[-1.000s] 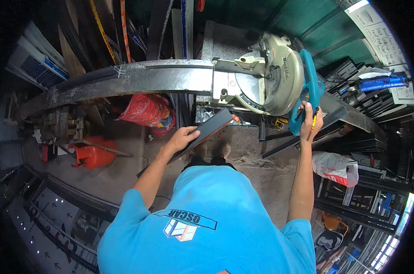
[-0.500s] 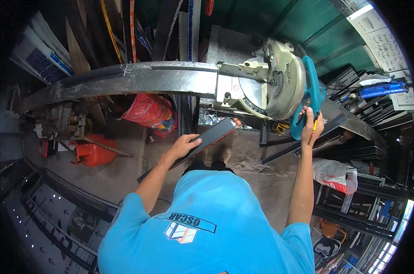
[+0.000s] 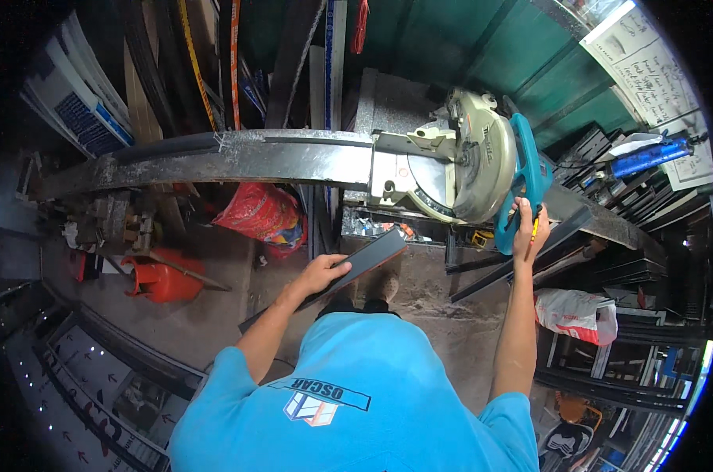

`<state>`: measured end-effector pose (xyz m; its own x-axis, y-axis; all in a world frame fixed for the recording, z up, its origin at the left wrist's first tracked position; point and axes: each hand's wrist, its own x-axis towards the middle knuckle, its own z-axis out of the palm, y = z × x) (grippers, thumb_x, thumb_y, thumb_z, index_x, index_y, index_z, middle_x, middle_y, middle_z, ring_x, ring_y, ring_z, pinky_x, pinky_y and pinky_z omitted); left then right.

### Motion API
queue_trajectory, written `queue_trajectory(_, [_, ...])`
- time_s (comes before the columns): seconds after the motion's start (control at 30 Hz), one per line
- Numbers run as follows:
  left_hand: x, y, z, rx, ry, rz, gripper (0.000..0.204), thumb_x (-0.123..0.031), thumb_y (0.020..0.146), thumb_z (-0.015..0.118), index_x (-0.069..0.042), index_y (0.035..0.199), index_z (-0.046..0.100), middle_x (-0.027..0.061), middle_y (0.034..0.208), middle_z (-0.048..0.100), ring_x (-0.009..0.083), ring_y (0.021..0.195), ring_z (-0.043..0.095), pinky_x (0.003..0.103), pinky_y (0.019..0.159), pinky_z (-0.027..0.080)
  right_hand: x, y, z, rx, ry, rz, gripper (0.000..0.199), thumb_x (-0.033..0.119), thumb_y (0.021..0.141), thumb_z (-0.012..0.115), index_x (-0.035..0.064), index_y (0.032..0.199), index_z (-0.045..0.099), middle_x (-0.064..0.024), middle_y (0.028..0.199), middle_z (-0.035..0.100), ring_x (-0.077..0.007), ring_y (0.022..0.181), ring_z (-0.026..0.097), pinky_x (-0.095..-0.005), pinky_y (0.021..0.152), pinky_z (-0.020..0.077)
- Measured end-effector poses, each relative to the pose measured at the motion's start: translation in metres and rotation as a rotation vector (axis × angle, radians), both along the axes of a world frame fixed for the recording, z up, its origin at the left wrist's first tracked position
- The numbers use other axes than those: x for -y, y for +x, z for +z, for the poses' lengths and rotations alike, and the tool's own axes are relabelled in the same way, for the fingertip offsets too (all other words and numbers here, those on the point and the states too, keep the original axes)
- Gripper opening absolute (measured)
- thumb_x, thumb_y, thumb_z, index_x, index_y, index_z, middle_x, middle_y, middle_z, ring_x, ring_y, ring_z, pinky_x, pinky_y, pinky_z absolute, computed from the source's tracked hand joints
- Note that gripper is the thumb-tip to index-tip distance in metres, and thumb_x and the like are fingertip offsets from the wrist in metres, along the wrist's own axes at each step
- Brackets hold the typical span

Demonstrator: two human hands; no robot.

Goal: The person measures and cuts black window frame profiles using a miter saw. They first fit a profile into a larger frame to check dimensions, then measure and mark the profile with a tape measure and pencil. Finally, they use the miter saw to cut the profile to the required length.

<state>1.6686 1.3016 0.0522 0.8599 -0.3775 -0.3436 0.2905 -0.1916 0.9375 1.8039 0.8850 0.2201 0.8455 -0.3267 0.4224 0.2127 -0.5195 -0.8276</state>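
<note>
My left hand [image 3: 323, 274] is closed around a long dark grey metal profile [image 3: 376, 250], held slanting in front of my body, its far end rising to the right below the saw. One long edge of the profile looks reddish. My right hand [image 3: 531, 228] is wrapped round the teal handle [image 3: 507, 224] of a mitre saw, with a yellow pencil [image 3: 535, 228] tucked between the fingers. The cream-coloured mitre saw [image 3: 486, 157] stands on the bench, its blade hidden by the guard. Beside its fence, the round turntable [image 3: 429, 177] carries no workpiece.
A long metal work rail [image 3: 293, 157] runs left from the saw. Below it are a red bag [image 3: 258, 212] and an orange gas cylinder [image 3: 171, 277]. Dark profiles [image 3: 522, 256] lean at the right, near a white-and-red bag [image 3: 573, 315]. A blue tube [image 3: 648, 157] lies further back.
The view has tilted slightly, so the saw and bench sit lower in the picture. Both hands keep their grips, on the profile and on the saw handle.
</note>
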Motion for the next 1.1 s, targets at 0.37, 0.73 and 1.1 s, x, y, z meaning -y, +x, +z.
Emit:
queue_trajectory(0.37, [0.0,-0.002,0.006,-0.006,0.003,-0.023,0.049,-0.038,0.1,0.06,0.005,0.124,0.064,0.007,0.111,0.07,0.0143,0.104,0.059,0.032,0.095,0.046,0.0,0.004,0.012,-0.02,0.063,0.032,0.024,0.019,0.096,0.065,-0.0029,0.105,0.066,-0.0056,0.088,0.07,-0.0116,0.079,0.066,-0.0246,0.072,0.0509])
queue_trajectory(0.73, [0.0,0.0,0.004,0.003,-0.013,-0.046,0.047,-0.034,0.1,0.059,0.005,0.126,0.063,0.0071,0.111,0.069,0.0135,0.1,0.06,0.031,0.092,0.047,0.002,0.023,0.063,-0.146,0.109,0.06,0.03,0.026,0.095,0.067,-0.0028,0.101,0.067,-0.006,0.085,0.068,-0.0116,0.076,0.064,-0.0263,0.071,0.0535])
queue_trajectory(1.1, [-0.01,-0.006,0.02,0.054,0.108,-0.029,0.047,-0.033,0.1,0.058,0.004,0.129,0.062,0.0088,0.112,0.07,0.0146,0.102,0.061,0.031,0.093,0.046,0.003,0.057,0.151,0.149,-0.18,0.027,0.043,0.032,0.097,0.063,-0.0028,0.123,0.064,-0.0089,0.106,0.068,-0.0152,0.098,0.061,-0.0281,0.088,0.0465])
